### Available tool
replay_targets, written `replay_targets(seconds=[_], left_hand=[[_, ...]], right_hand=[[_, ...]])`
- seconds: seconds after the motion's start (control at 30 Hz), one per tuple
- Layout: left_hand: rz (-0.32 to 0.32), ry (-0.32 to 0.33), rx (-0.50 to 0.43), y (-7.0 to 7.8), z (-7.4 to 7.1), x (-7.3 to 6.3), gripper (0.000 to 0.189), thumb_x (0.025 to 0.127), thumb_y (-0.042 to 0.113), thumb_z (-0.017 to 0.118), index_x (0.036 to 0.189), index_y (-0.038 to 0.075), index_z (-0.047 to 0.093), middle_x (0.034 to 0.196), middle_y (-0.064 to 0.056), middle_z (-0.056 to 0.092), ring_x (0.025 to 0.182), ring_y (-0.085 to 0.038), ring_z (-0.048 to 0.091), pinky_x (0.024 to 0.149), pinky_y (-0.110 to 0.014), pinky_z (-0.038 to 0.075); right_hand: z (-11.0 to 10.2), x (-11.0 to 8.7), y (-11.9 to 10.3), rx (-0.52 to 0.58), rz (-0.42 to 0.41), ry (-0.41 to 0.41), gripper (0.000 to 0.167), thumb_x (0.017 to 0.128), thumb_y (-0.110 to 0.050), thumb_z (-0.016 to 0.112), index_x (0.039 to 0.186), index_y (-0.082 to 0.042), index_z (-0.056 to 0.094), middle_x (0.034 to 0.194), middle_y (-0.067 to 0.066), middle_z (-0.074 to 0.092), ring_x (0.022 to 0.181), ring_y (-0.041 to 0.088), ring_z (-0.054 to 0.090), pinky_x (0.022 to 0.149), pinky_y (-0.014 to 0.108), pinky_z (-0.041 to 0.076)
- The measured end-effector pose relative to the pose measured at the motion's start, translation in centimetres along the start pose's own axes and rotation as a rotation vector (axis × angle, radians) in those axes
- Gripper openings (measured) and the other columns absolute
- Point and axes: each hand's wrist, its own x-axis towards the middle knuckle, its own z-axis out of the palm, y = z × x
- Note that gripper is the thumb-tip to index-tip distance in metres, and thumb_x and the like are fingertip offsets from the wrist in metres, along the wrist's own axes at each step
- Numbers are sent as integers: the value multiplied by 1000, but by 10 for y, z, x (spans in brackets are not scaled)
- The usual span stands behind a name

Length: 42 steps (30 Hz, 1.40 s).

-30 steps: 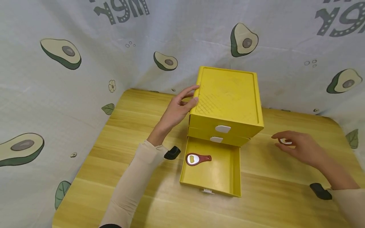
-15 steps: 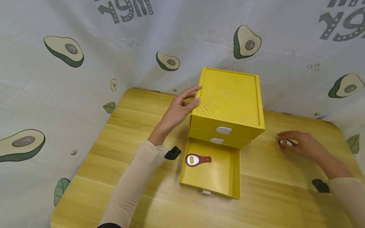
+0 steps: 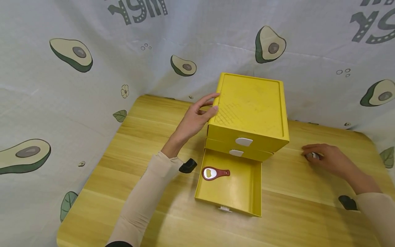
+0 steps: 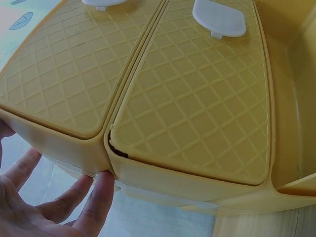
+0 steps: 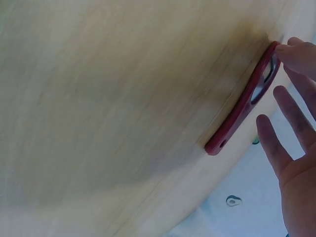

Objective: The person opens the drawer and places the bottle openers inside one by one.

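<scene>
My left hand (image 3: 192, 120) rests against the left side of a yellow drawer unit (image 3: 251, 106), thumb and fingertips at its upper edge. The left wrist view shows those fingers (image 4: 98, 202) touching the side wall, curled round nothing. The bottom drawer (image 3: 234, 193) is pulled out. Inside it, toward the left, lies a red bottle opener (image 3: 223, 172) with a metal head. To the right of the unit, my right hand (image 3: 334, 161) pinches a second red bottle opener (image 5: 229, 128) by its head end, low at the wooden table; whether it touches the tabletop I cannot tell.
The two upper drawers, with white handles (image 3: 243, 141), are closed. The wooden table (image 3: 123, 178) extends on both sides of the unit. A white cloth (image 3: 129, 61) printed with avocados hangs behind and at the left.
My right hand has lowered the second bottle opener toward the table and shifted slightly right. My left hand stays on the drawer unit; the head view has shifted slightly.
</scene>
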Motion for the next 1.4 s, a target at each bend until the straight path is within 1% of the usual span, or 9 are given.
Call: replay_targets(seconds=[0.13,0.23,0.3,0.43,0.6,0.77,1.07,1.23,1.4], left_hand=[[5,-3,-2,0,0,0,44,102,37,58,145,39,51,146,-3,50,108,-24,58,85,-36,49],[8,-3,-3,-1,1,0,44,102,37,58,145,38,51,146,-3,50,109,-24,58,85,-36,50],[9,-4,-3,-1,1,0,44,102,37,58,145,39,51,146,-3,50,110,-23,58,85,-36,50],[4,-3,-2,-1,1,0,44,102,37,58,145,39,51,146,-3,50,108,-24,58,84,-36,50],[1,-4,3,-1,2,0,44,101,38,59,145,40,51,146,-3,50,107,-24,58,84,-36,50],[0,-8,5,-1,2,1,44,101,39,59,145,40,51,146,-2,50,110,-23,58,86,-37,50],[-4,-5,8,-3,1,0,44,101,39,59,144,41,51,146,-3,50,107,-24,59,86,-37,51],[3,-2,10,-3,0,1,44,101,39,58,144,41,51,146,-3,50,106,-23,59,86,-37,51],[1,3,4,-2,0,1,43,101,39,59,144,41,52,146,-3,51,105,-24,59,87,-39,51]], right_hand=[[1,-2,2,-14,-22,8,24,81,-3,80,103,-12,79,117,17,72,86,19,65,68,22,48],[2,-4,3,-9,-37,5,25,80,-2,80,103,-9,78,116,18,72,71,0,49,60,22,41],[3,-4,4,-3,-34,9,25,79,-2,80,104,-8,78,115,19,71,68,-4,41,59,22,39],[5,-5,4,-3,-41,36,25,78,0,80,103,-8,78,113,18,72,66,-5,39,57,22,37],[6,-7,2,-6,-54,63,25,76,1,81,99,-8,78,107,16,73,68,-3,46,57,23,41],[5,-7,0,-14,-36,53,25,76,-2,82,99,-10,78,104,12,74,75,3,57,61,26,48],[3,-4,-11,-1,-59,50,29,74,-4,85,101,-13,78,108,11,73,83,16,64,63,27,50],[2,-1,-18,12,-100,80,31,73,-1,85,100,-13,77,108,12,72,77,8,59,60,25,46],[-4,2,-32,40,-149,106,31,73,3,83,101,-9,77,108,13,72,65,-3,44,57,21,38]])
